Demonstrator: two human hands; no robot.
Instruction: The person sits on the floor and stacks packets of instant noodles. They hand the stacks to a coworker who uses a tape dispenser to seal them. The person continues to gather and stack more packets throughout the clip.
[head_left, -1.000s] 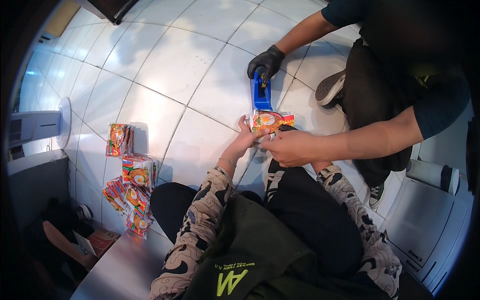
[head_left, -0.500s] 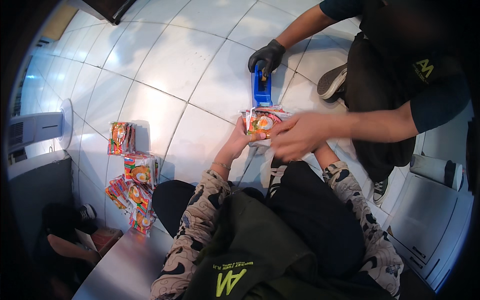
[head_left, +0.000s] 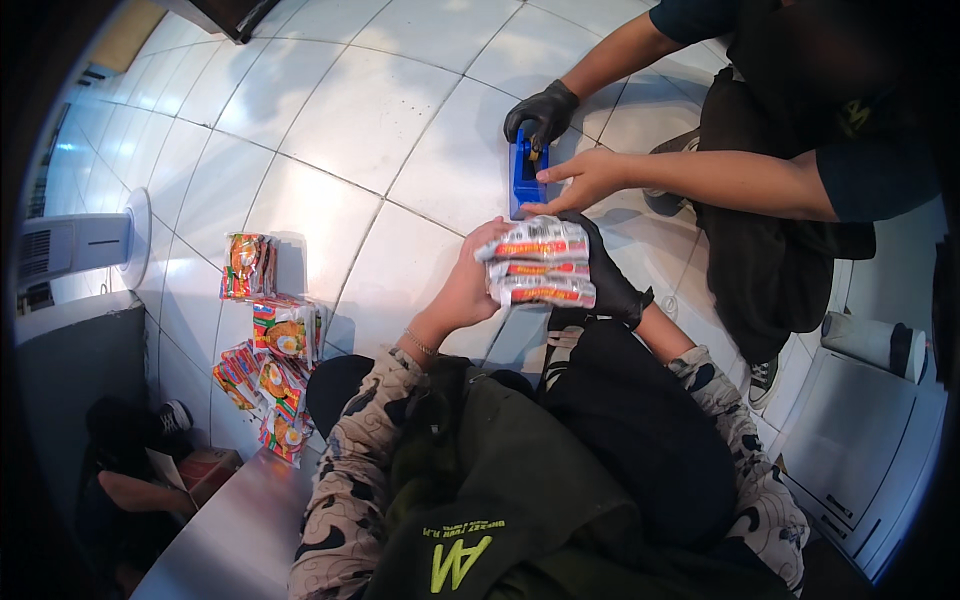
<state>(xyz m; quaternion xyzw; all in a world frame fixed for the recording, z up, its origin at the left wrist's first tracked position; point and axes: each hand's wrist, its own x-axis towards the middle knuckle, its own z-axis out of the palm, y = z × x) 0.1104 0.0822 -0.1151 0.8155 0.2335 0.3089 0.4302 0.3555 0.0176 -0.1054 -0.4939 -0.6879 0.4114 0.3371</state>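
Between my two hands is a stack of 3 instant noodle packets [head_left: 537,265], its crimped, printed edges turned up toward me. My bare left hand [head_left: 468,280] grips the stack's left side. On its right side my right hand [head_left: 612,275], in a black glove, is closed around it. Just beyond stands a blue tape dispenser [head_left: 524,190]. A co-worker's black-gloved hand [head_left: 543,112] rests on its far end. The co-worker's bare hand [head_left: 590,180] reaches in at the dispenser's near right side, fingers stretched out.
To my left on the tiled floor [head_left: 400,130] lie several more noodle packets [head_left: 285,330] in piles. A white fan-like appliance [head_left: 90,243] stands at the far left. Another person sits by a cardboard box [head_left: 208,470] at lower left. A white cabinet [head_left: 850,430] is on the right.
My hands have turned the packets from front face to edge-on. The co-worker's bare hand has moved off the packets, away from me to the dispenser. My right hand has come into view.
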